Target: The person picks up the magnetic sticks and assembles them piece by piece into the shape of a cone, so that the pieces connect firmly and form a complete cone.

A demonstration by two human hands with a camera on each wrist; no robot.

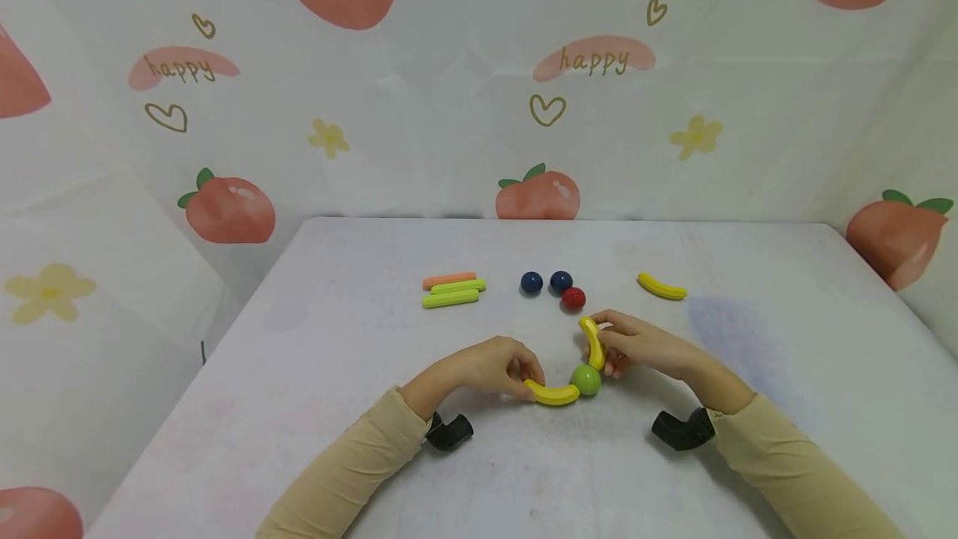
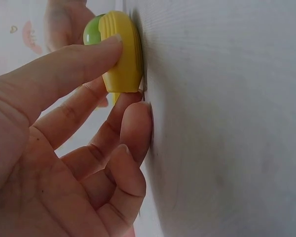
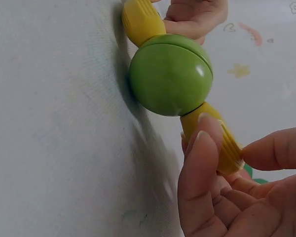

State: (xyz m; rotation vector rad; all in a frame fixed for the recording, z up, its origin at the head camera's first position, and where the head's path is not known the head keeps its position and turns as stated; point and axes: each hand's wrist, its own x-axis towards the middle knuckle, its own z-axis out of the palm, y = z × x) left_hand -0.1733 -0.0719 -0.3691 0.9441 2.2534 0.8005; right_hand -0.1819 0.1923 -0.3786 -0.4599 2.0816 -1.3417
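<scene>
Left hand [image 1: 479, 368] fingers pinching lower yellow curved piece [image 1: 552, 393], right hand [image 1: 644, 345] fingers pinching upper yellow curved piece [image 1: 594, 342], both butted against green ball [image 1: 586, 379] on desk [image 1: 748, 406], apparently to keep joints aligned.

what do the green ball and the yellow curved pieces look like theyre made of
Green ball: probably glossy painted wood or hard plastic; it shows a sharp highlight and a seam line. Yellow curved pieces: the same smooth, hard coloured finish, ribbed at the ends; material uncertain.
</scene>
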